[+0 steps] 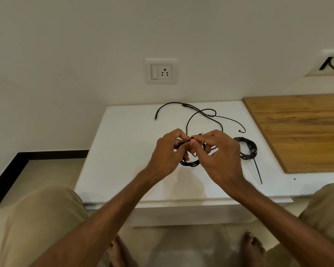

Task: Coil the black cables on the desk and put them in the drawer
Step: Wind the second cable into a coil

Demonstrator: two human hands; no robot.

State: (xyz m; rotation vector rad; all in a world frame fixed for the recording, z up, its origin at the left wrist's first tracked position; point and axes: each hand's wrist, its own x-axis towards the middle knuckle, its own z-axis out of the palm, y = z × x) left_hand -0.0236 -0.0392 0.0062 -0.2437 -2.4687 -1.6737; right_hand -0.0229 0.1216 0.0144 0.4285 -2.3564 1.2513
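Observation:
Over the middle of the white desk (123, 151) my left hand (168, 153) and my right hand (220, 151) meet, both pinching a black cable wound into a small coil (189, 163) whose lower loops hang below my fingers. A second black cable (201, 114) lies loose and uncoiled at the back of the desk, one end near the left, the other at the right. A finished black coil (248, 149) rests on the desk just right of my right hand, with a black tie strip (257, 170) trailing toward the front edge. No drawer is visible.
A wooden board (301, 130) covers the desk's right side. A wall socket with a switch (161, 71) sits on the wall behind. My knees (37, 218) flank the desk's front edge and my bare feet (251, 245) stand on the floor below.

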